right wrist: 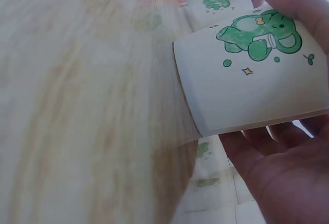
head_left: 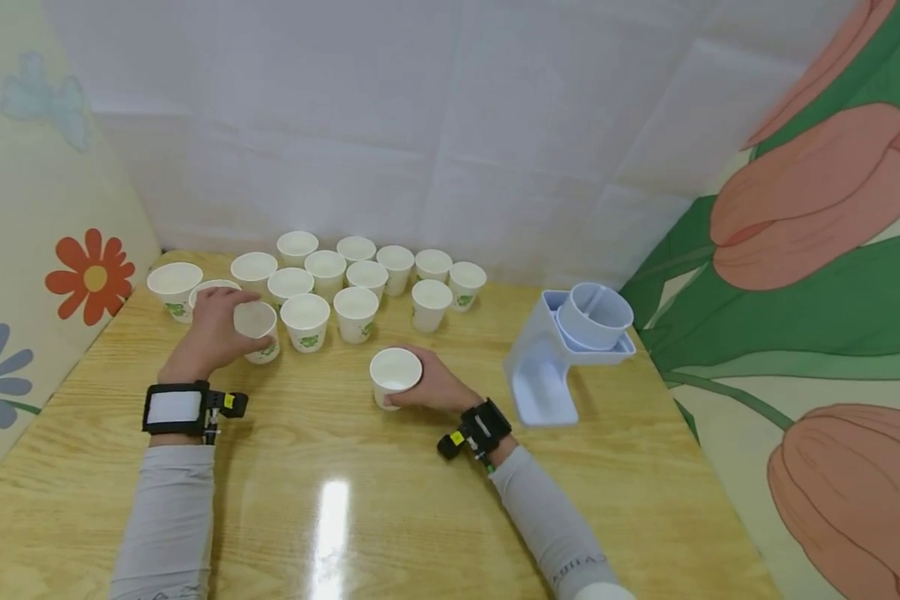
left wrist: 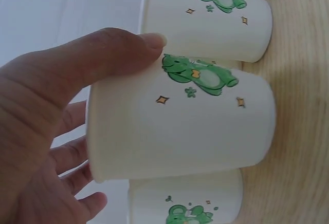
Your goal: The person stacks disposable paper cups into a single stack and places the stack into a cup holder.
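Note:
My left hand [head_left: 213, 333] curls round a white paper cup [head_left: 261, 354] at the front left of a cluster of cups. In the left wrist view its thumb lies along the cup's side [left wrist: 185, 131], which bears a green animal print, and the other fingers show behind the rim. Farther right, my right hand [head_left: 438, 385] grips another paper cup [head_left: 386, 387] from its right side, mouth upward. In the right wrist view the thumb is near the green print on this cup [right wrist: 247, 90], with fingers on the opposite side. The cup's base is close over the wooden table.
Several more white paper cups [head_left: 307, 325] stand upright along the back of the table [head_left: 285, 500]. A pale blue plastic stand [head_left: 540, 392] with a round cup-like part [head_left: 596, 317] on top stands at the right. White cloth [head_left: 390, 125] hangs behind; flower-patterned panels flank the table.

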A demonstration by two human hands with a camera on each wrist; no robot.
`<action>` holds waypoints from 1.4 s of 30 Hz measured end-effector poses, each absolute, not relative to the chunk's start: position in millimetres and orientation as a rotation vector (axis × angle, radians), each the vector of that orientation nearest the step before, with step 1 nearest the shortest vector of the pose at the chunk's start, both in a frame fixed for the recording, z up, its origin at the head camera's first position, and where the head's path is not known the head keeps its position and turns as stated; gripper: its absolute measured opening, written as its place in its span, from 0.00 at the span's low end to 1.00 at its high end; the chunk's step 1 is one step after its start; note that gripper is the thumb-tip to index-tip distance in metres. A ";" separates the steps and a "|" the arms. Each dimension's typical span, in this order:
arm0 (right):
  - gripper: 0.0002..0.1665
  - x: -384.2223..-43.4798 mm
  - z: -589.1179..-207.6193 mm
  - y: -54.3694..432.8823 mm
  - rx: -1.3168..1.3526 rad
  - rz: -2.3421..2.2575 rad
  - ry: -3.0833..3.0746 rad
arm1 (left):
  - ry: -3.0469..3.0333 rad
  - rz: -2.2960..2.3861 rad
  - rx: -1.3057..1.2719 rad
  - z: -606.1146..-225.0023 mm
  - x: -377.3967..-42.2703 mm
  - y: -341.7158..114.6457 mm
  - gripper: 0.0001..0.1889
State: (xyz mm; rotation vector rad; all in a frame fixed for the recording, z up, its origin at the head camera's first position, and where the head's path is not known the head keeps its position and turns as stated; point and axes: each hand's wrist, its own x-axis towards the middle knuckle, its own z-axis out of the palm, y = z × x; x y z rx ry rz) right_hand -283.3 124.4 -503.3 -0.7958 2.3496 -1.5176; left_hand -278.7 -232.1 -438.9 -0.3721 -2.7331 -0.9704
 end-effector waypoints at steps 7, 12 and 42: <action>0.42 -280.8 -503.4 126.6 -0.775 -1.505 2.351 | -2.602 -1.088 -0.367 -433.4 -271.8 -229.8 0.34; 0.42 -279.7 -496.9 126.0 -0.787 -1.500 2.350 | -2.541 -1.116 -0.329 -425.6 -266.7 -229.8 0.32; 0.41 -286.0 -502.8 122.2 -0.814 -1.482 2.382 | -2.058 -1.176 -0.671 -396.8 -265.9 -177.8 0.20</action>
